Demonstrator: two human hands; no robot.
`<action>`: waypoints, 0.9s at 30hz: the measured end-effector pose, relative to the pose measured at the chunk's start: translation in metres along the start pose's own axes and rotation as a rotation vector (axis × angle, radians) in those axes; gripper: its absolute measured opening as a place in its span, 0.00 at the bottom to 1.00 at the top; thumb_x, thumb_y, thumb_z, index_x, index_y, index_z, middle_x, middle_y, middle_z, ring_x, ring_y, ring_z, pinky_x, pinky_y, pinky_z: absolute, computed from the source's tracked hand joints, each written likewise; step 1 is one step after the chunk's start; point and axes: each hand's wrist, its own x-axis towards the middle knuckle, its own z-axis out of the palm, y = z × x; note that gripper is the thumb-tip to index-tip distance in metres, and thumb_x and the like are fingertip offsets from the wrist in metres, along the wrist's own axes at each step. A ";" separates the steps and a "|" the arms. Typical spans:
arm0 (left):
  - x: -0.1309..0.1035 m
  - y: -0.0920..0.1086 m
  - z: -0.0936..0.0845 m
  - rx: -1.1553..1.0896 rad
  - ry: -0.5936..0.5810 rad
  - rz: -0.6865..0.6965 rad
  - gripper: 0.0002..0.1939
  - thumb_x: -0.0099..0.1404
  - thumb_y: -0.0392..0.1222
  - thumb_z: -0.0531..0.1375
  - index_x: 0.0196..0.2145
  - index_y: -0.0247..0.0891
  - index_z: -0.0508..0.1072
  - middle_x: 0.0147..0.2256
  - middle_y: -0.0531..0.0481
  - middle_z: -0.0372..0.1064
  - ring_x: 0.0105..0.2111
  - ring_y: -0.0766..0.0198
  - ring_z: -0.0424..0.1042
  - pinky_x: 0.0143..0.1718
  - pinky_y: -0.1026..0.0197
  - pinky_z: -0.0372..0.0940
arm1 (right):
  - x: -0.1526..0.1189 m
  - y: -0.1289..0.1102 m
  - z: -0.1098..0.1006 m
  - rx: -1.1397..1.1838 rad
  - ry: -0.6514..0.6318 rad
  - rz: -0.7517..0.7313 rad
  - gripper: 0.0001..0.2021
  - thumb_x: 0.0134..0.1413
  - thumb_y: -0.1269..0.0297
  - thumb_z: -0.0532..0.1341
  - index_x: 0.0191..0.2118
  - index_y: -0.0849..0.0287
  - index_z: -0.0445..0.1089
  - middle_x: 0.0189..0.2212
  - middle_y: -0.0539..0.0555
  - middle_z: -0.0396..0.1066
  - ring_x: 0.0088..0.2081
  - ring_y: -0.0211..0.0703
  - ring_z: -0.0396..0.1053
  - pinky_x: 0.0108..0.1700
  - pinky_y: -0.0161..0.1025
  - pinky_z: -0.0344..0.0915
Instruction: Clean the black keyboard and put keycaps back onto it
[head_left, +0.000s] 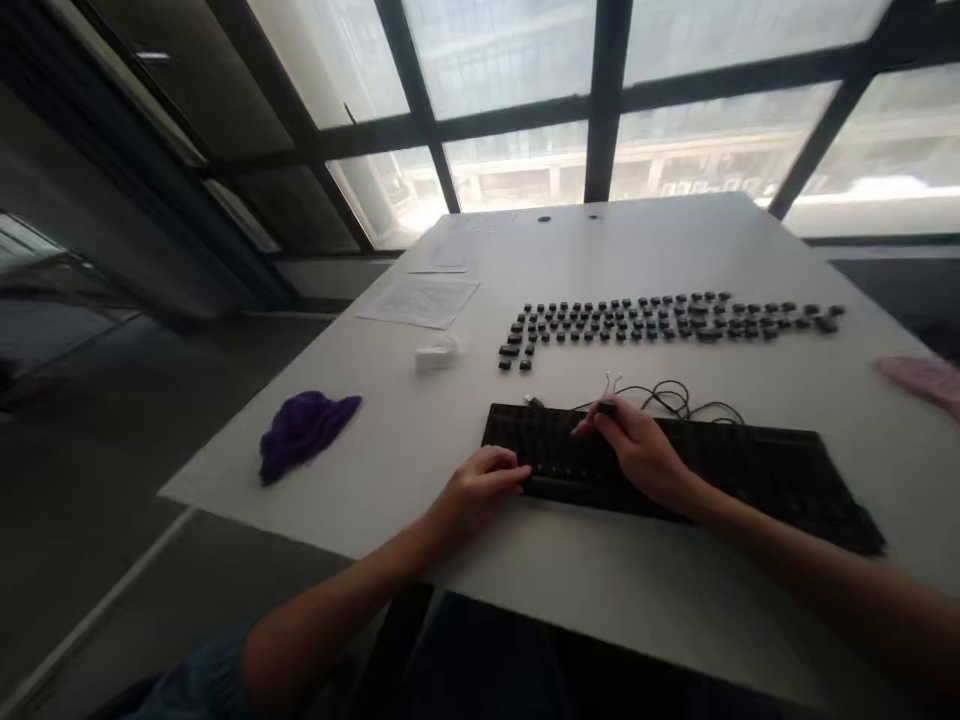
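A black keyboard [780, 475] lies near the front edge of the white table. My left hand [487, 485] rests at its front left corner, the fingers curled and one fingertip touching the frame. Above the keyboard's left half, my right hand [637, 445] pinches a small dark piece [607, 407] that looks like a keycap. A thin wire tool with two prongs [613, 383] sticks up by the fingers of that hand. Behind the keyboard, many loose black keycaps [600, 322] stand in rows. A black cable [679, 400] is coiled just behind the keyboard.
A purple cloth [304, 430] lies on the table [405, 430] at the left. Printed sheets [420, 300] and a small white box [435, 355] are farther back. A pink item [922, 378] sits at the right edge. Windows rise behind the table.
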 end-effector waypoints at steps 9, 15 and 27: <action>0.006 0.011 -0.005 -0.036 0.006 -0.040 0.14 0.71 0.30 0.58 0.50 0.38 0.79 0.42 0.45 0.70 0.38 0.66 0.74 0.37 0.65 0.74 | -0.001 0.000 0.000 0.008 -0.003 -0.037 0.09 0.69 0.59 0.54 0.38 0.55 0.67 0.36 0.53 0.80 0.41 0.47 0.76 0.49 0.43 0.65; 0.004 0.012 -0.004 -0.005 0.000 -0.080 0.13 0.70 0.33 0.61 0.51 0.39 0.78 0.41 0.46 0.69 0.37 0.65 0.73 0.37 0.63 0.73 | 0.000 0.002 0.000 0.009 0.008 -0.039 0.09 0.69 0.59 0.55 0.39 0.56 0.67 0.36 0.54 0.80 0.40 0.47 0.76 0.47 0.43 0.66; 0.059 -0.018 -0.051 0.124 -0.105 0.039 0.15 0.70 0.34 0.62 0.52 0.45 0.78 0.50 0.44 0.76 0.51 0.56 0.71 0.54 0.49 0.69 | -0.006 -0.031 -0.003 -0.074 0.119 -0.259 0.07 0.64 0.63 0.63 0.41 0.56 0.79 0.37 0.56 0.75 0.40 0.47 0.73 0.44 0.42 0.69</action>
